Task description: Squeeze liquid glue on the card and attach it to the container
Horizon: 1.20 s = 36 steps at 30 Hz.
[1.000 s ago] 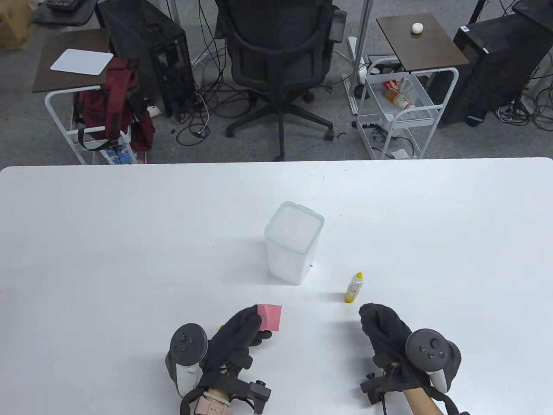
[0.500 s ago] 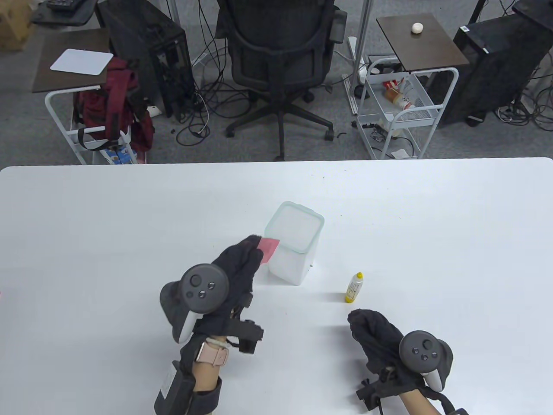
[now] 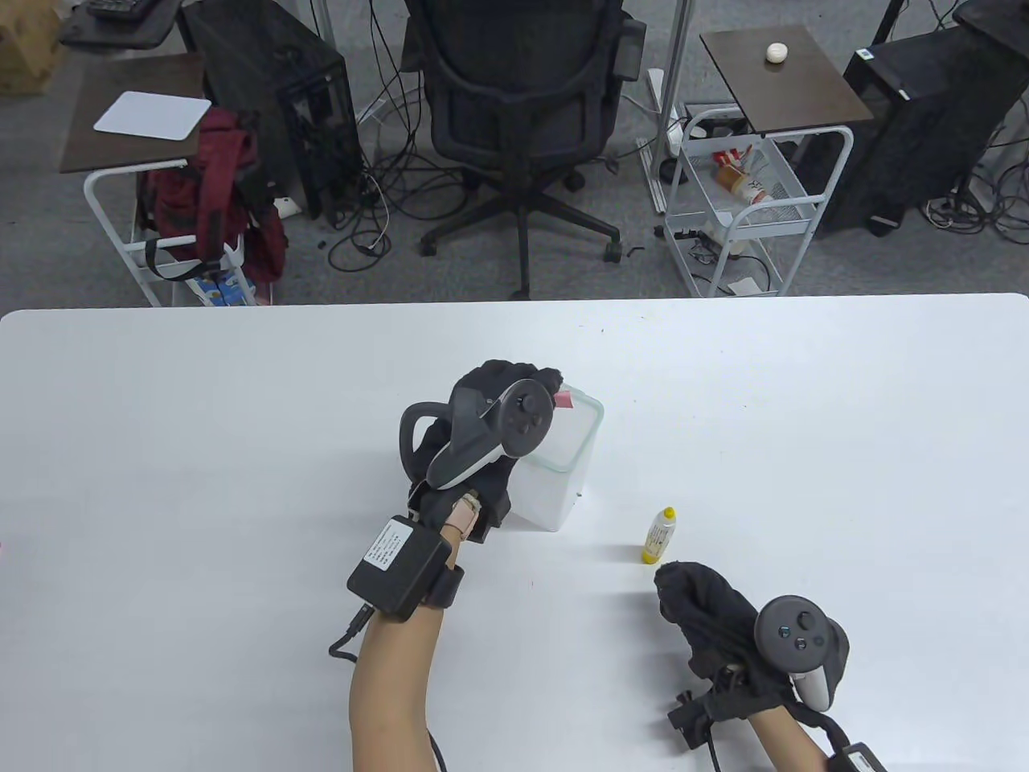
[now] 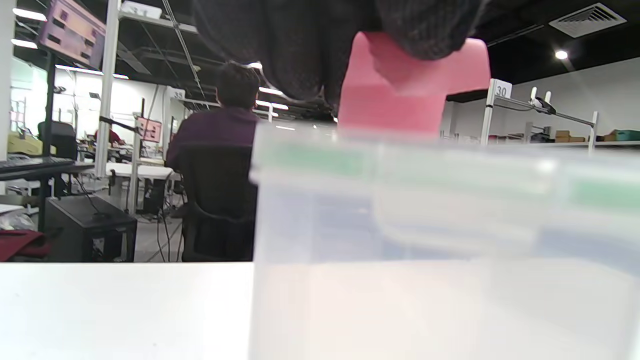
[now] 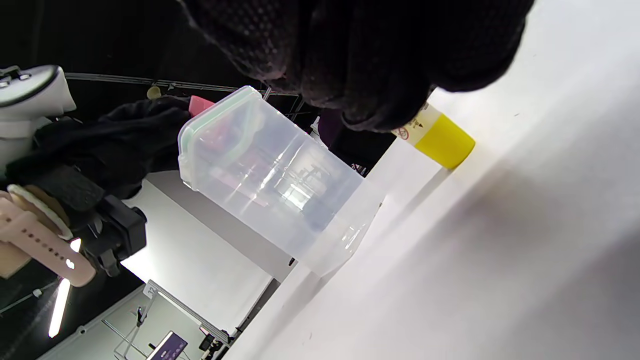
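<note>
- The left hand [image 3: 490,418] is raised over the near-left side of the container [image 3: 555,474]; a pink card [image 4: 412,87] is pinched in its gloved fingers [image 4: 300,45].
- In the left wrist view the card is seen hanging from the fingertips, its lower edge at the container's green-tinted rim; whether it touches the rim cannot be told.
- In the table view only a small corner of the card is seen, over the container's rim.
- The right hand [image 3: 715,619] is rested low on the table [image 3: 241,418] at the near right, with nothing held; how far its fingers are curled cannot be told.
- A small yellow glue bottle [image 3: 659,535] is seen lying on the table just beyond the right hand's fingertips, apart from the container.
- The container, translucent and lidded, is stood upright near the table's middle.
- Beyond the table an office chair [image 3: 518,104] and a white wire cart [image 3: 748,201] are noted.
</note>
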### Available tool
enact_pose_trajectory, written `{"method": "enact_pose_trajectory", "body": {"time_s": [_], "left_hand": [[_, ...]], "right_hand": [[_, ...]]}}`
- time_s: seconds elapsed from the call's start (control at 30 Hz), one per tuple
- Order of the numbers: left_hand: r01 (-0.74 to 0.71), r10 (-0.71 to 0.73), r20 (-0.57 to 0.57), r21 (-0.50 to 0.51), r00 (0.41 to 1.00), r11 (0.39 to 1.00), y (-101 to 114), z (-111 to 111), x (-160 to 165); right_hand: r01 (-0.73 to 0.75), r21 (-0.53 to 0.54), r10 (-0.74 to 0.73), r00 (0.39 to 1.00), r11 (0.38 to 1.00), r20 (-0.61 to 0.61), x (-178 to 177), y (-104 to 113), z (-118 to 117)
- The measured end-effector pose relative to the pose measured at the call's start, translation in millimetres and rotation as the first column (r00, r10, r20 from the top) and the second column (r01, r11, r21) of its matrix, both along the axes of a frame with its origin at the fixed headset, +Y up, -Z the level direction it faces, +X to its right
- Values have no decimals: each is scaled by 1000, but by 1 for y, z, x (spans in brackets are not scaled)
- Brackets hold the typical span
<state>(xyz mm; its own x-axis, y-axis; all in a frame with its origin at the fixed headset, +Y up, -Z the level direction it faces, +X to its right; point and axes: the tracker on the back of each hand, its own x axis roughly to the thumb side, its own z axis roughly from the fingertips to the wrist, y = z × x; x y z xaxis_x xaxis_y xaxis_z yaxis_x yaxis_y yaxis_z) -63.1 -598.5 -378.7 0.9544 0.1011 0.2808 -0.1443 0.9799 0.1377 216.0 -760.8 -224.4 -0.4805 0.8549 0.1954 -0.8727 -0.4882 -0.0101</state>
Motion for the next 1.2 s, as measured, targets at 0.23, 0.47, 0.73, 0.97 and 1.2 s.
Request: {"method": "enact_pose_trajectory", "body": {"time_s": [0.23,0.47,0.73,0.97,1.2], "left_hand": [[24,-20,69,-50,997,998,-8,-1,-4],[84,-72,100,-131,992,988,-7,-2,-6],[134,-122,124,-88,985,987,-13,1,-5],[22,0,155,-141,988,990,-16,-2,-18],[-62,76,181,-84,981,994,-17,1,-31]], "right_hand": [[27,-18,-27,1000,999,6,4,-2,-1],[25,-22,-25,1000,999,7,4,-2,-1],[9,-21,-8,1000,1000,4,-1,-3,-1],[-7,0,7,1000,1000,0,-7,-2,1],[-34,119,34,999,992,1,-12,18,5]]}}
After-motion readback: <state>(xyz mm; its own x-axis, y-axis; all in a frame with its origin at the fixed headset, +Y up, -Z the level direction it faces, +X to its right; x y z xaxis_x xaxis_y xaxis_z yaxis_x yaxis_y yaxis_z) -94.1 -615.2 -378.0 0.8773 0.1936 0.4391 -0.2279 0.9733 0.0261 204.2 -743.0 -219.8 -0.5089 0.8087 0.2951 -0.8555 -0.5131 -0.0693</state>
